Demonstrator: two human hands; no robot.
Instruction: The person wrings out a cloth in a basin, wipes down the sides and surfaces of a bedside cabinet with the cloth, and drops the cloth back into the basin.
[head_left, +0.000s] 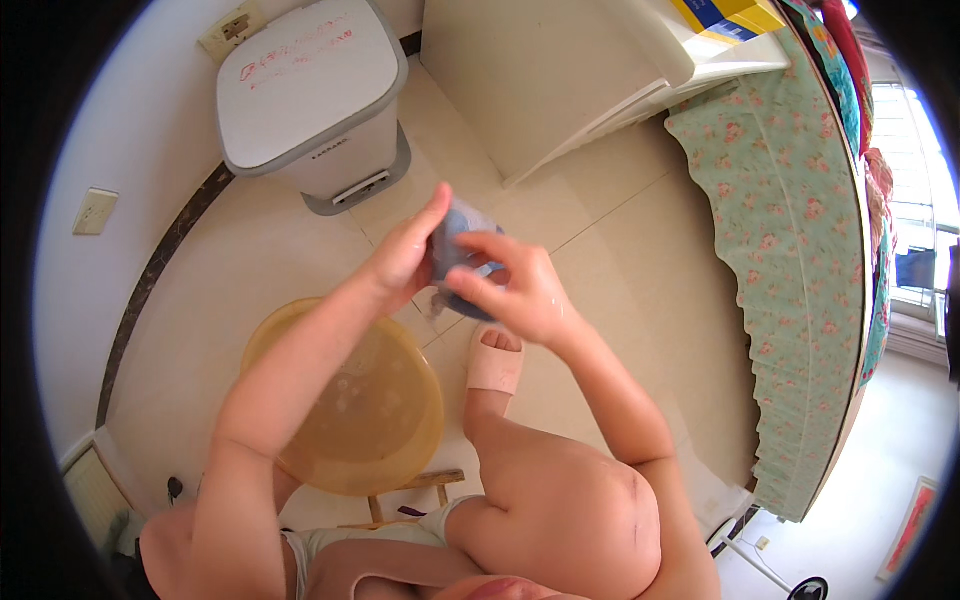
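Centrally, the left hand (405, 258) and right hand (535, 297) gripped a blurred blue item (449, 250) between them; at upper left, red writing (295, 55) marked a white container's lid (290, 115).

1. Right of the right hand (525, 300), passage runs over beige floor tiles (650, 310) to pale-green floral cloth (795, 260).
2. Round yellow plastic basin (430, 425) blocks lower left.
3. Grey-rimmed white plastic bin (305, 120) blocks ahead.

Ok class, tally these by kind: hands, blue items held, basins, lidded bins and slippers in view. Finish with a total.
Left hand and right hand: 2
Blue item, blurred: 1
Yellow basin: 1
White lidded bin: 1
Pink slipper: 1
Total: 6
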